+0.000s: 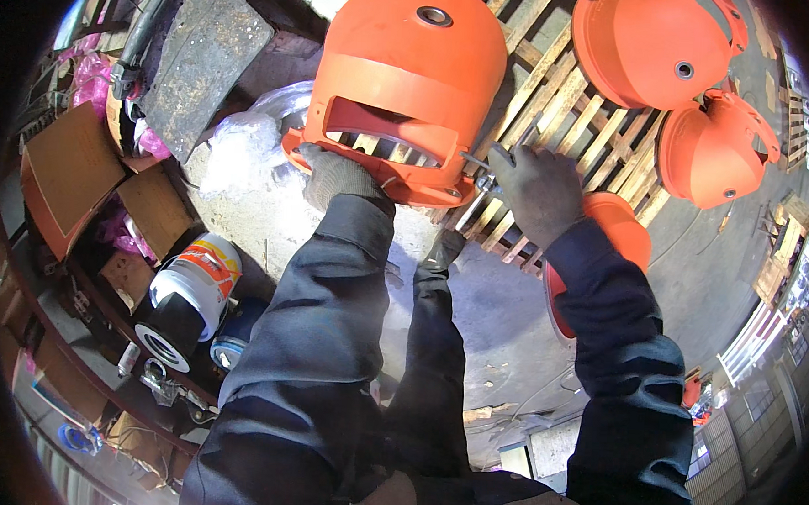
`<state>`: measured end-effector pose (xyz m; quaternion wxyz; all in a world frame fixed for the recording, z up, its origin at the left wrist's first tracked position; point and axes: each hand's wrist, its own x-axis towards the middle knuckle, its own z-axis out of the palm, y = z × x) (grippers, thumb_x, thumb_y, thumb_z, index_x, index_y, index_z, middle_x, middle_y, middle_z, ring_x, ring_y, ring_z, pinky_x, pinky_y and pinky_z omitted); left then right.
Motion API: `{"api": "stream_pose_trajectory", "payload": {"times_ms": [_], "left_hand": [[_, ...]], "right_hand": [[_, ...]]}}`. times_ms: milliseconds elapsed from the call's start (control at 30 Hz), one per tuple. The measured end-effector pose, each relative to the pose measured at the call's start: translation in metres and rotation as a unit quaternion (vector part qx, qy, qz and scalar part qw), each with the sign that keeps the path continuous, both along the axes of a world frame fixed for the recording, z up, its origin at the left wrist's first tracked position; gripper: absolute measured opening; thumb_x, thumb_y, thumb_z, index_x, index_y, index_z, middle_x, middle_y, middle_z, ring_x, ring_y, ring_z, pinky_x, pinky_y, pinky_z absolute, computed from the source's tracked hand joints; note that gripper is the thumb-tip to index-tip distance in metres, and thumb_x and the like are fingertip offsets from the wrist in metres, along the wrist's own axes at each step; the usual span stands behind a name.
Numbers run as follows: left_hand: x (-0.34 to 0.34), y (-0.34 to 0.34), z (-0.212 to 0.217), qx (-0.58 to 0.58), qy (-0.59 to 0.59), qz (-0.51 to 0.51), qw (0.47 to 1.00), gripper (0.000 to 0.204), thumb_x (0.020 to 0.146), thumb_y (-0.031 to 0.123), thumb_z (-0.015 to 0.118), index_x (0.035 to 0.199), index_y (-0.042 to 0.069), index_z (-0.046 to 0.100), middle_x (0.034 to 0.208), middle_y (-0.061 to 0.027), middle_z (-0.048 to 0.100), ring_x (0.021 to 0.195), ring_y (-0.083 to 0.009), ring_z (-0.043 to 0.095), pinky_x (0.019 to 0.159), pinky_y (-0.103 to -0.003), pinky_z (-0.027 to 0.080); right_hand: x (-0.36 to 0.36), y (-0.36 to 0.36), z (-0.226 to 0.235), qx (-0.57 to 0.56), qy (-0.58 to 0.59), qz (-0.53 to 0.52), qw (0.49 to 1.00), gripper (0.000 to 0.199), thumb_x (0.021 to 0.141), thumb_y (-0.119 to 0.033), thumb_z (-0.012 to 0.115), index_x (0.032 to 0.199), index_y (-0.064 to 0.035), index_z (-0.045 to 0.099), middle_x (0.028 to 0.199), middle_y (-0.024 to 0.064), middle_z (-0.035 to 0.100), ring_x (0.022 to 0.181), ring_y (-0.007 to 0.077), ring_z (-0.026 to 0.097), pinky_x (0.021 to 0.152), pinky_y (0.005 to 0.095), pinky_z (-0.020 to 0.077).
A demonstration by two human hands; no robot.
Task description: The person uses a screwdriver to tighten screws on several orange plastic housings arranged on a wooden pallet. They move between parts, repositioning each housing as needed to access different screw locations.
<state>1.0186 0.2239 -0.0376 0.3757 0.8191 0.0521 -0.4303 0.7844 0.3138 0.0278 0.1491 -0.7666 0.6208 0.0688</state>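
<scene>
A large orange metal housing (415, 52) with a wide rectangular opening and a round hole in its top stands in front of me on a wooden pallet. My gloved left hand (340, 178) grips the left part of its near flange, fingers curled over the rim. At the flange's right end, my gloved right hand (540, 191) is closed around a metal T-handle wrench (486, 181). A thin bar and a shaft of this tool stick out beside the flange; the fist hides the rest. Whether its tip touches the housing I cannot tell.
More orange housings (649, 46) sit at the right on and beside the slatted pallet (602, 139). Clear plastic wrap (245, 153) lies left of the housing. Further left are a dark metal plate (199, 63), open cardboard boxes (70, 176) and a white bucket (197, 274).
</scene>
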Motion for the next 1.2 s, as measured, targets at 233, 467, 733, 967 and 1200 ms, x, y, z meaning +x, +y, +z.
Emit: {"api": "stream_pose_trajectory", "payload": {"times_ms": [233,467,733,967,1200], "left_hand": [[0.0,0.001,0.003,0.004,-0.001,-0.008,1.0,0.074,0.105,0.057,0.056,0.135,-0.01,0.064,0.124,-0.0222,0.074,0.102,-0.0323,0.076,0.083,-0.042,0.061],[0.0,0.002,0.0,-0.022,0.016,0.005,1.0,0.07,0.105,0.054,0.056,0.135,-0.009,0.064,0.125,-0.0224,0.074,0.102,-0.0323,0.076,0.083,-0.042,0.062],[-0.006,-0.001,0.014,0.002,0.018,0.007,1.0,0.071,0.105,0.055,0.056,0.134,-0.009,0.063,0.126,-0.022,0.073,0.101,-0.032,0.076,0.082,-0.042,0.062],[0.001,0.002,0.0,-0.002,0.013,-0.007,1.0,0.072,0.105,0.057,0.056,0.132,-0.009,0.065,0.125,-0.0221,0.073,0.101,-0.0315,0.076,0.082,-0.041,0.062],[0.006,0.003,-0.006,0.006,0.005,-0.032,0.999,0.078,0.106,0.06,0.051,0.133,-0.012,0.063,0.126,-0.0232,0.073,0.104,-0.0322,0.075,0.086,-0.04,0.061]], "right_hand": [[-0.007,-0.011,-0.004,0.066,-0.048,0.043,0.996,0.017,0.092,-0.027,0.071,0.092,-0.0104,0.065,0.069,0.01,0.063,0.064,0.032,0.072,0.057,0.0492,0.0552],[-0.003,-0.007,-0.01,0.122,-0.097,-0.053,0.986,0.036,0.094,-0.042,0.075,0.092,-0.0074,0.067,0.068,0.0132,0.067,0.062,0.0332,0.071,0.057,0.0486,0.0544],[0.016,0.016,-0.036,0.043,-0.277,-0.214,0.936,0.053,0.103,-0.053,0.064,0.092,-0.0016,0.07,0.058,0.0139,0.061,0.045,0.0303,0.06,0.048,0.0444,0.0492],[0.031,0.014,-0.025,0.343,-0.556,-0.664,0.363,0.071,0.103,-0.068,0.055,0.092,0.0006,0.068,0.057,0.005,0.056,0.035,0.0169,0.047,0.034,0.0332,0.0406],[0.033,0.018,-0.033,0.294,-0.527,-0.653,0.457,0.076,0.103,-0.071,0.054,0.087,0.0024,0.069,0.066,0.0168,0.07,0.04,0.0209,0.059,0.037,0.0308,0.0463]]}}
